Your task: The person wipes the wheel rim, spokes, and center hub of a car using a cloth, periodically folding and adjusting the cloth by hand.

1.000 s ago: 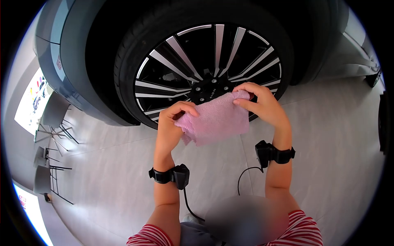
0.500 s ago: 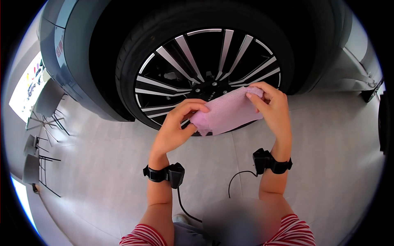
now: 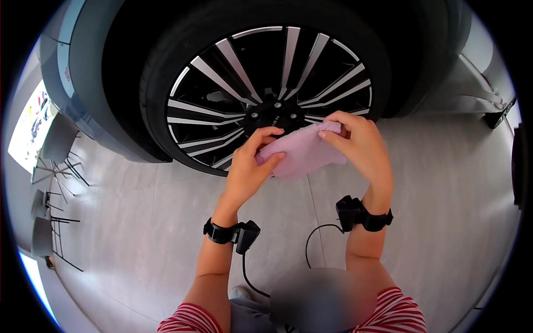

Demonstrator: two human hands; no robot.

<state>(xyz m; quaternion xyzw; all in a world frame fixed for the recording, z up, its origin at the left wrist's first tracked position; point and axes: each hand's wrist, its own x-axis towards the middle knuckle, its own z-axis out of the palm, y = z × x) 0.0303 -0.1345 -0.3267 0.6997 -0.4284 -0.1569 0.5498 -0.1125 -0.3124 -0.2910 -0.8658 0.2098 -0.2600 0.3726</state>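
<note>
Between my two hands a pink cloth (image 3: 304, 152) is stretched out in the air, its lower part hanging down. My left hand (image 3: 250, 164) pinches the cloth's left end between thumb and fingers. At the upper right corner, my right hand (image 3: 358, 141) grips it, thumb on the near side and fingers behind. Just beyond the cloth stands a car wheel (image 3: 272, 83) with black and silver spokes, its lower rim partly hidden by the cloth and my hands. Whether the cloth touches the wheel I cannot tell.
The car's grey body (image 3: 89, 83) curves around the wheel arch. Grey chairs (image 3: 58, 141) stand at the far left, near a bright display panel (image 3: 33, 125). Black straps with small devices (image 3: 244, 236) and cables are on both my wrists. Grey tiled floor (image 3: 150, 233) lies below.
My left hand has turned upward, its thumb now lying over the cloth. The cloth's near edge has folded, so less of it shows. The wheel appears slightly higher and further left in view.
</note>
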